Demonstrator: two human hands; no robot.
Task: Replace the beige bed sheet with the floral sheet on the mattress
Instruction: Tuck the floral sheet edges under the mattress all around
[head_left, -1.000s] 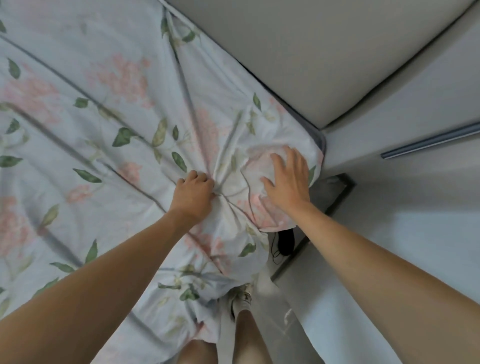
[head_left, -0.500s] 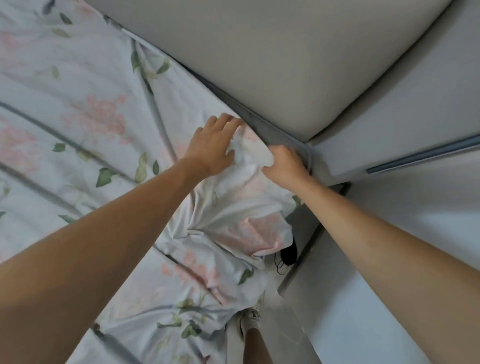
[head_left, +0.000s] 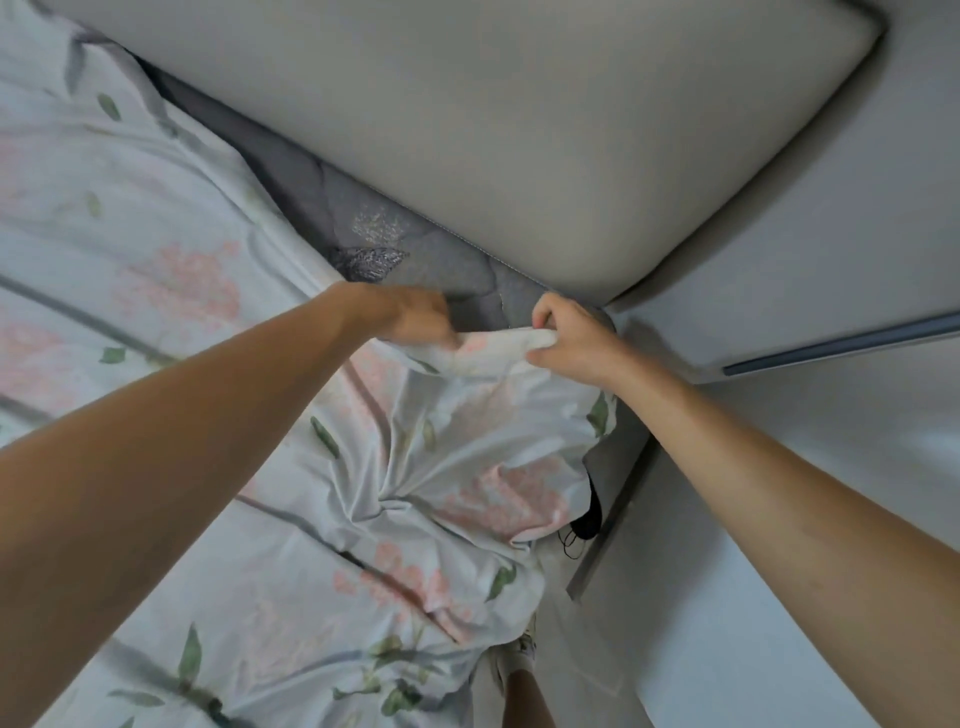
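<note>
The floral sheet (head_left: 171, 291) is lying over the mattress (head_left: 395, 249) from the middle of the view out to nine o'clock and seven o'clock. Its corner is bunching up near the middle, toward three o'clock. The grey top of the mattress is showing bare at about eleven o'clock from the hands, along the padded headboard (head_left: 519, 130).

The right hand (head_left: 574, 340) is gripping the white hem of the floral sheet, with the fingers curling over the cloth and the thumb pressing from below. The left hand (head_left: 410, 314) is just beside it, at its nine o'clock, and is holding the same hem; its fingertips are hiding under the fold, so I cannot tell exactly how they are lying.

Below the corner, toward five o'clock, the loose cloth is hanging down over the side of the mattress.
</note>
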